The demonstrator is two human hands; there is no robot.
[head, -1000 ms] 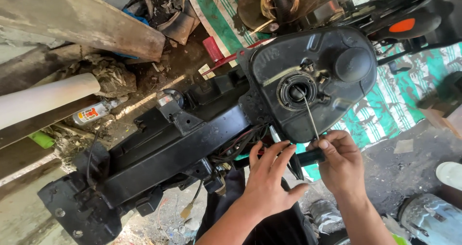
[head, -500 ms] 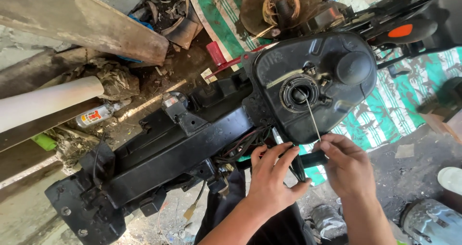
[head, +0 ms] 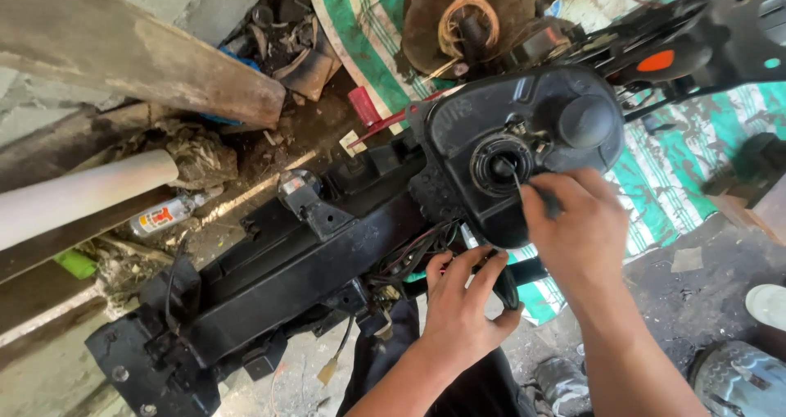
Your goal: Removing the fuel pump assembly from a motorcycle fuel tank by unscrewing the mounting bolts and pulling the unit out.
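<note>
Black moulded plastic tank (head: 524, 147), rounded and dusty with a matte, scuffed skin, sits at the upper end of a long black frame (head: 278, 278) that runs diagonally down to the lower left. On its face is a round opening (head: 498, 161) ringed with a ribbed collar, and beside that a smooth domed cap (head: 583, 122). The right hand (head: 577, 228) lies over the tank's lower right edge, fingers curled tight around a thin dark tool (head: 532, 189) whose tip points into the round opening; the tank is thus directly under and just ahead of that grip. The left hand (head: 463, 302) is below the tank, fingers bent around a dark bar (head: 508, 282) at the frame's underside, close to a tangle of thin wires (head: 413, 253); how firmly it clamps the bar I cannot tell. Around the frame the ground is gritty concrete with rubble. A pale smooth pipe (head: 82, 196) lies at the left, a small spray can (head: 168, 215) beside it, and a green-and-white striped woven tarp (head: 671, 171) spreads beneath the tank.
</note>
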